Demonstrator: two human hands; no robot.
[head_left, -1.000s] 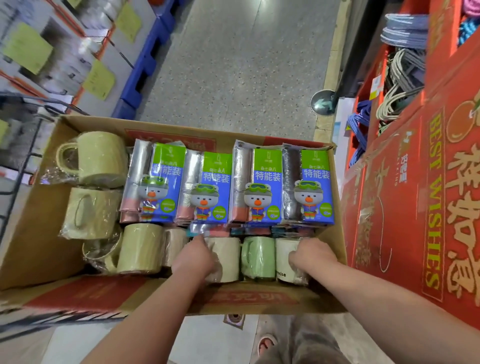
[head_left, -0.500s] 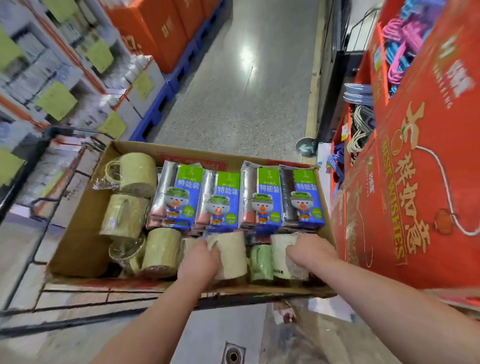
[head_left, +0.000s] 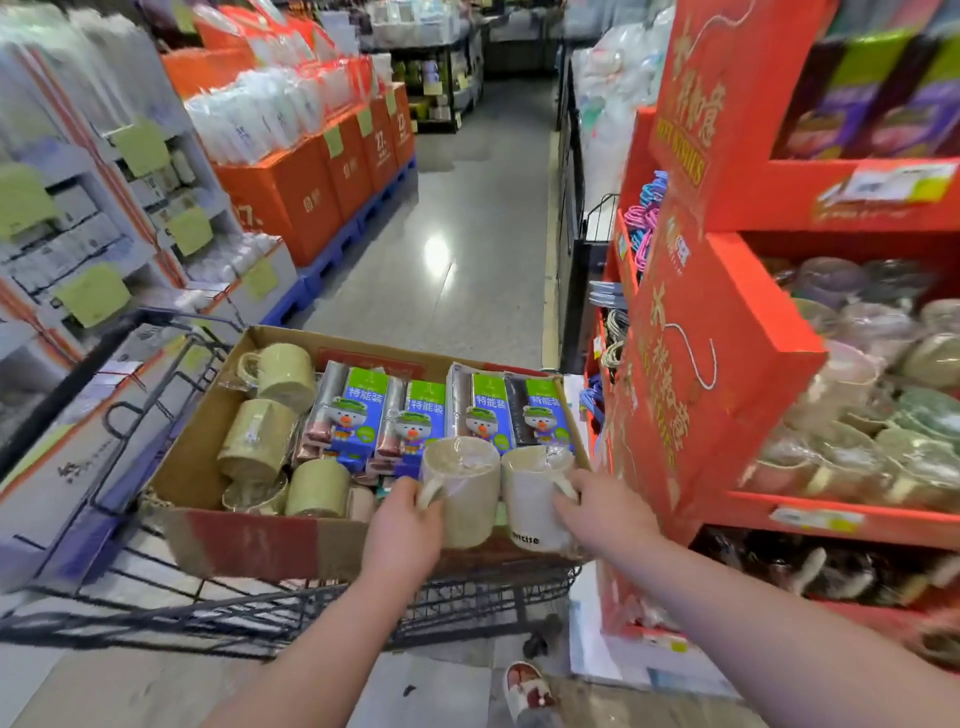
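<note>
Left hand (head_left: 402, 525): grips the handle of a beige mug (head_left: 460, 488), held above the cardboard box (head_left: 249, 540).
Right hand (head_left: 602, 512): grips a white mug (head_left: 530, 499), touching the beige one.
Box: rests on a cart (head_left: 156, 613).

Fingertips of left hand (head_left: 402, 525) hidden behind beige plastic-wrapped mug (head_left: 465, 499). Lettering on white plastic-wrapped mug (head_left: 530, 504) partly hidden. Shelved wrapped bowls (head_left: 857, 415) blurred.

The blue packs (head_left: 358, 410) read "特能装"; the white mug (head_left: 527, 499) shows "ncise".
</note>
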